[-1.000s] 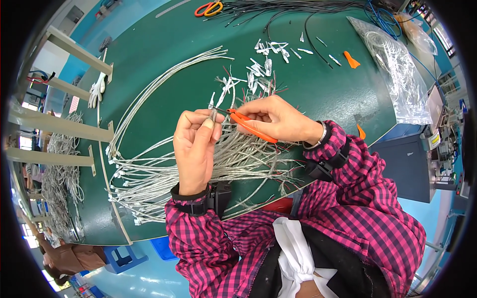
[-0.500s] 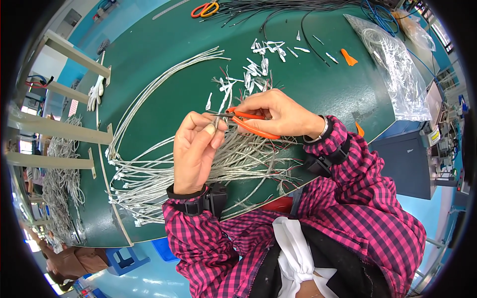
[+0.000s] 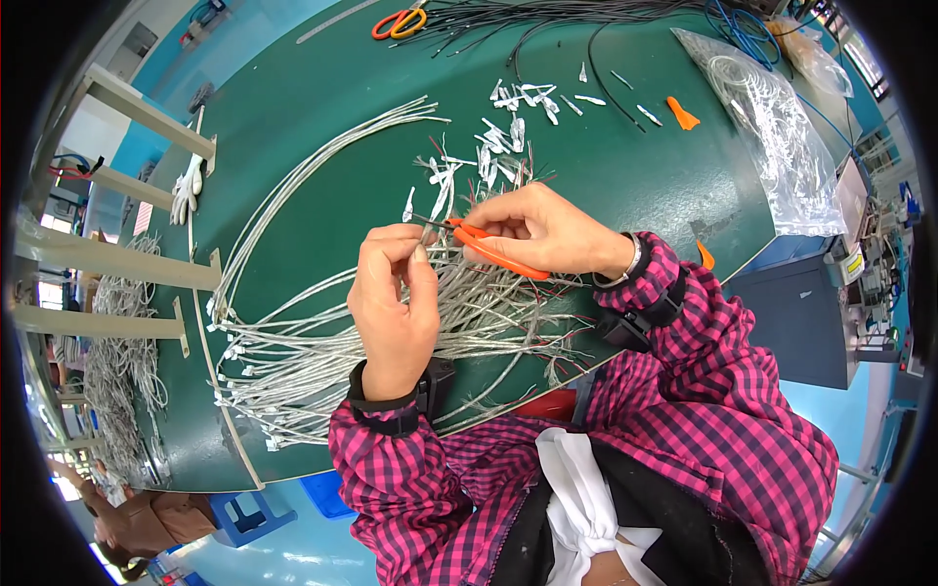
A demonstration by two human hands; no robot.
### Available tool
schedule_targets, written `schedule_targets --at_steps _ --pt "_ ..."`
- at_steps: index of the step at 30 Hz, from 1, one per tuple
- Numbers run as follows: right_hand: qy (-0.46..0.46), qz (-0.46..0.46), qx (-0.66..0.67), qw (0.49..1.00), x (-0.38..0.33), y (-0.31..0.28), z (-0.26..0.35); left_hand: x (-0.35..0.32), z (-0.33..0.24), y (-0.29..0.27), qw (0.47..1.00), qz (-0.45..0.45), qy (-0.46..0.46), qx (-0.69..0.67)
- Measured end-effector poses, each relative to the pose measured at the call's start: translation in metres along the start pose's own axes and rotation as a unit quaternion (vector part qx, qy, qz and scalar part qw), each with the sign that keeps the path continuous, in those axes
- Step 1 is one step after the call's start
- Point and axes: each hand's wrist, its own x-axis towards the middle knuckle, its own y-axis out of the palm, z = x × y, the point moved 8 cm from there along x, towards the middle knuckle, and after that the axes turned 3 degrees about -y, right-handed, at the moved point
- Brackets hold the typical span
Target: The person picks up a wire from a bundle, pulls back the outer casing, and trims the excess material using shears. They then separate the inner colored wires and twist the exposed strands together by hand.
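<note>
My right hand (image 3: 552, 230) is closed around orange-handled pliers (image 3: 503, 259), whose dark jaws point left toward my other hand. With fingertips pinched together at those jaws, my left hand (image 3: 393, 317) holds the end of a thin braided cable; most of that end is hidden by the fingers. Beneath both hands spreads a large bundle of silvery braided cables (image 3: 308, 342), with frayed ends and thin red wires at the right. Just beyond the hands lie crumpled white scraps (image 3: 516, 135).
The green table (image 3: 645, 186) also bears a curved cable bunch (image 3: 293, 176), scissors (image 3: 400, 23), black cables (image 3: 547, 18), an orange piece (image 3: 683, 114) and a clear plastic bag (image 3: 767, 137). Beige posts (image 3: 127, 259) and a white glove (image 3: 186, 190) stand at the left edge.
My left hand has rolled over so its back shows more, still pinching near the jaws. The pliers have tilted slightly and their handles look closer together.
</note>
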Motion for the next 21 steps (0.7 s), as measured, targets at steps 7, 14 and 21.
schedule_targets --at_steps 7,14,21 --pt "-0.008 0.008 0.016 1.000 0.001 0.005 -0.001 -0.003 -0.001 -0.006 0.997 -0.054 0.035 -0.035" --pt "0.039 -0.096 -0.181 0.978 -0.007 -0.055 -0.002 0.002 0.003 -0.014 0.981 -0.063 -0.018 -0.183" --pt "-0.172 -0.393 -0.530 0.731 -0.032 -0.087 0.052 0.000 0.004 -0.009 0.988 -0.061 0.013 -0.142"
